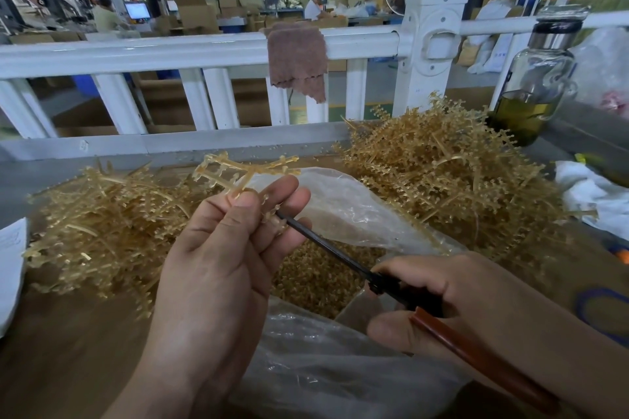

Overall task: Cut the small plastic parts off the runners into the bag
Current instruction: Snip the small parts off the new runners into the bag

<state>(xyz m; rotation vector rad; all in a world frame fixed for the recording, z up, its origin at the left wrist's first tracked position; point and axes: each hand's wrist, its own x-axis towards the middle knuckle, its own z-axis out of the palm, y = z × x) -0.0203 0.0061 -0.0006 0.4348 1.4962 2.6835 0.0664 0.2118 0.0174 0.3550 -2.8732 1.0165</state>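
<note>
My left hand point(224, 248) pinches an amber plastic runner point(245, 170) between thumb and fingers, above the open clear plastic bag point(357, 211). My right hand point(452, 303) grips scissors point(340, 255) with red-brown handles. The dark blade tips touch the small parts on the runner's lower branch, beside my left fingers. Inside the bag lies a heap of cut amber parts point(320, 279). A pile of runners point(442, 173) with parts on them is heaped at the right. Another pile of runners point(102, 218) lies at the left.
A white railing point(204, 51) with a brown cloth point(296, 58) draped over it runs along the table's far edge. A glass bottle point(534, 78) with olive liquid stands at the back right. White paper point(10, 269) lies at the left edge, white cloth point(592, 190) at the right.
</note>
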